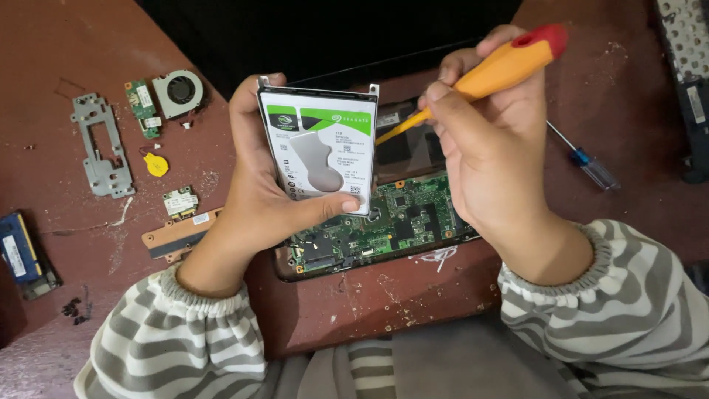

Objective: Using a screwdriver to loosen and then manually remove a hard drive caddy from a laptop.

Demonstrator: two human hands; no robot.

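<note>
My left hand (pixel 255 185) holds a laptop hard drive (pixel 319 148) upright in a metal bracket, its white and green label facing me. My right hand (pixel 484 148) grips an orange screwdriver with a red cap (pixel 509 63), its tip at the drive's right edge. Below both hands lies an opened laptop base with a green circuit board (pixel 391 222) on the reddish-brown table (pixel 613 89).
To the left lie a metal bracket (pixel 100 144), a small fan (pixel 177 92), a small green board (pixel 144 109), a yellow coin cell (pixel 156 164), a wireless card (pixel 180 201), a copper heat pipe (pixel 177 233), a memory module (pixel 22 255) and dark screws (pixel 74 307). A blue-handled screwdriver (pixel 587 162) lies right.
</note>
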